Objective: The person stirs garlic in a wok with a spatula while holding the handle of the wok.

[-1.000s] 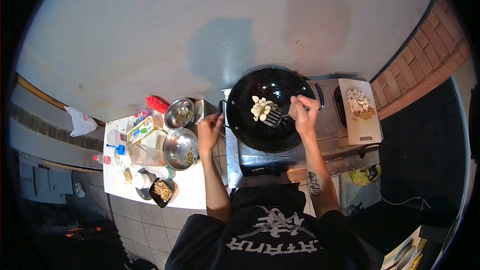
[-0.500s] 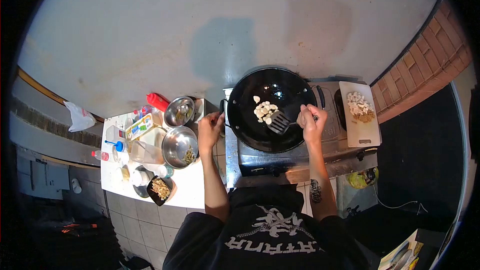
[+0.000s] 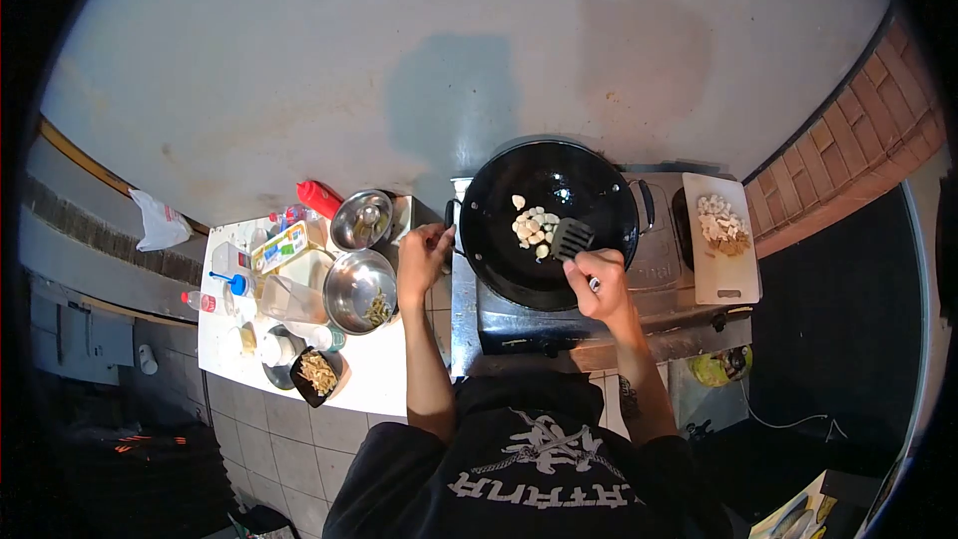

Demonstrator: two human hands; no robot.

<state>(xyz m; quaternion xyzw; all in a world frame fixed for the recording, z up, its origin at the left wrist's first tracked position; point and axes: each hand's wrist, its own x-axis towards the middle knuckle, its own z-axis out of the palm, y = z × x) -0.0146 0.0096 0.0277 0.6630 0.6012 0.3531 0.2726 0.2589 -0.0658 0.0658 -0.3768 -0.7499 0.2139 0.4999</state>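
Observation:
A large black wok (image 3: 499,265) sits on the stove. My left hand (image 3: 424,255) is closed on the wok's left handle (image 3: 450,215). Fingers wrapped round its handle, my right hand (image 3: 600,285) holds a black slotted spatula (image 3: 572,238) over the inside of the wok. The spatula's head is at the right edge of a small heap of pale, cream-coloured food pieces (image 3: 534,228). One piece lies a little apart, above the heap. What the pieces are, I cannot tell for certain.
Right of the wok, a white cutting board (image 3: 726,274) carries chopped white and brown food (image 3: 723,222). A white table (image 3: 384,379) at left holds steel bowls (image 3: 344,289), a red squeeze bottle (image 3: 318,199), containers and a black bowl of pale strips (image 3: 317,376). The stove (image 3: 619,329) has front knobs.
My right hand has moved left and down, and the spatula now stands more upright, its head shifted up and right. The pale pieces have shifted slightly. My left hand stays at the handle.

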